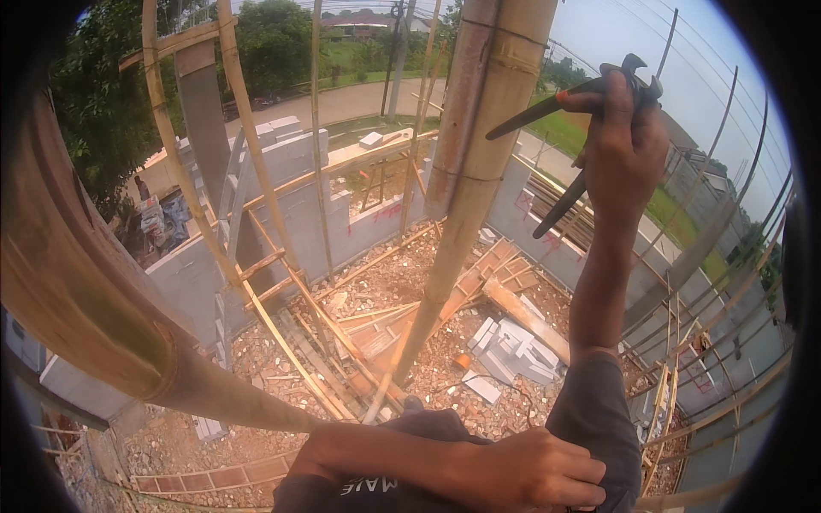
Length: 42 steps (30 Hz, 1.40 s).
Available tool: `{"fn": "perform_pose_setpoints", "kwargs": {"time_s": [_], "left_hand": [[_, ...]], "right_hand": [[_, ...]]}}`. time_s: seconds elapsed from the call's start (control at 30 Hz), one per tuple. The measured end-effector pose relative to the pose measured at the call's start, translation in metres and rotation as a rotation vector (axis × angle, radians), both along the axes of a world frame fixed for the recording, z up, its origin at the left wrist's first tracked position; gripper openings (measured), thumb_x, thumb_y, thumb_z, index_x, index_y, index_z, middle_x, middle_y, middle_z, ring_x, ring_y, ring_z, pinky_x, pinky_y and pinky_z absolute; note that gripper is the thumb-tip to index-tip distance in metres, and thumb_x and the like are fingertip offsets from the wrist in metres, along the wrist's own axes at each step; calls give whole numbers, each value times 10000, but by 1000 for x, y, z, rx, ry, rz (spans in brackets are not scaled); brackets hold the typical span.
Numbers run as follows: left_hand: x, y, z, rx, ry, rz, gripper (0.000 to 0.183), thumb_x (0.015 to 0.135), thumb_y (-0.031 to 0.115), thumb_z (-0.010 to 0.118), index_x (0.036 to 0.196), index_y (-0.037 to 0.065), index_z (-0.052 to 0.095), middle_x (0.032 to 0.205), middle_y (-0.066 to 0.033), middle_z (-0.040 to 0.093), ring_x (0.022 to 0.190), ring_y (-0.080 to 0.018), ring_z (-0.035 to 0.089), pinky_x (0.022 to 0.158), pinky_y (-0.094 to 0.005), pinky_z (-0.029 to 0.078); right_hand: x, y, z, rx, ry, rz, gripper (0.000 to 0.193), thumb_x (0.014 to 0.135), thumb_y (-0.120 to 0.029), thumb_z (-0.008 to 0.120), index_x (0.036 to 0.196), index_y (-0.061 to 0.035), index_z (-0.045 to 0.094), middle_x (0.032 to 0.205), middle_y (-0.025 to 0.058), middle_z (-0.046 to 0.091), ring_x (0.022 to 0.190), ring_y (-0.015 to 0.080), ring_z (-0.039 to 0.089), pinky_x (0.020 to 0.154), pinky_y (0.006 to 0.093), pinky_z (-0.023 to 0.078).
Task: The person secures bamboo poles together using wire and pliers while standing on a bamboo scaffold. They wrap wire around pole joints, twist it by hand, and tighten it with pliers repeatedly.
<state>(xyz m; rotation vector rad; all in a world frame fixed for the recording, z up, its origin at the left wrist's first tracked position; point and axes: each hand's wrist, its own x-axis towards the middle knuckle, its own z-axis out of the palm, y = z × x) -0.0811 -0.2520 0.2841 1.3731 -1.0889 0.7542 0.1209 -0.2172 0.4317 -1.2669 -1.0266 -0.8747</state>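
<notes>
High on the right, my right hand [629, 141] is closed around a pair of dark pincers [539, 114]. The jaws stick out above the fingers; the two long handles spread apart to the left and below, with a bit of orange near one grip. My left forearm lies across my body at the bottom, against a thick bamboo pole [231, 398]. At its end my left hand [547, 470] has its fingers curled in; whatever is inside them, if anything, is hidden. Left of the pincers stands an upright bamboo post [479, 179] beside a reddish-brown pole [462, 103].
Far below lies rubble-covered ground [368, 282] with wooden form panels [462, 295], grey block pieces [517, 350] and a plank [526, 321]. Grey block walls [299, 222] surround it. A bamboo ladder-like frame [269, 265] leans at left. Thin rods [727, 111] rise at right.
</notes>
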Motion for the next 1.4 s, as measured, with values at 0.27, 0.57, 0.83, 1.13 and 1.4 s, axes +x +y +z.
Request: {"fn": "perform_pose_setpoints", "kwargs": {"time_s": [0.27, 0.57, 0.83, 1.13, 1.4], "left_hand": [[-4, 12, 5, 238, 16, -125, 77, 774, 30, 604, 728, 54, 546, 711, -66, 499, 615, -229, 605, 478, -357, 463], [3, 12, 9, 206, -17, -30, 60, 841, 74, 606, 807, 34, 578, 783, -65, 541, 674, -225, 602, 470, -342, 474], [10, 4, 7, 213, 13, -75, 101, 834, 98, 638, 780, 35, 581, 748, -70, 535, 620, -215, 590, 448, -333, 479], [23, -7, -14, 78, 26, -31, 169, 821, 152, 700, 907, 25, 630, 772, -69, 579, 653, -227, 623, 475, -340, 498], [25, 13, -3, 213, 51, -91, 196, 797, 166, 728, 923, 46, 637, 771, -59, 583, 685, -231, 636, 496, -358, 509]], "right_hand": [[18, 39, -27, -290, 0, -80, 248, 1009, -254, 552, 963, -15, 597, 699, 75, 712, 583, 165, 644, 562, 358, 494], [60, 76, -27, -311, -260, -388, 183, 950, -170, 569, 982, 5, 611, 778, 129, 652, 670, 243, 629, 623, 371, 500], [50, 97, -14, -250, -338, -447, 373, 996, -155, 494, 1243, 124, 497, 1067, 358, 629, 1050, 457, 636, 905, 475, 499], [37, 86, -14, -183, -208, -107, 377, 981, -102, 509, 1312, 74, 468, 1147, 340, 627, 1118, 485, 604, 962, 490, 475], [54, 86, -12, -229, -195, -248, 323, 960, -110, 557, 1253, 25, 542, 1140, 307, 641, 1096, 459, 617, 922, 491, 481]]}}
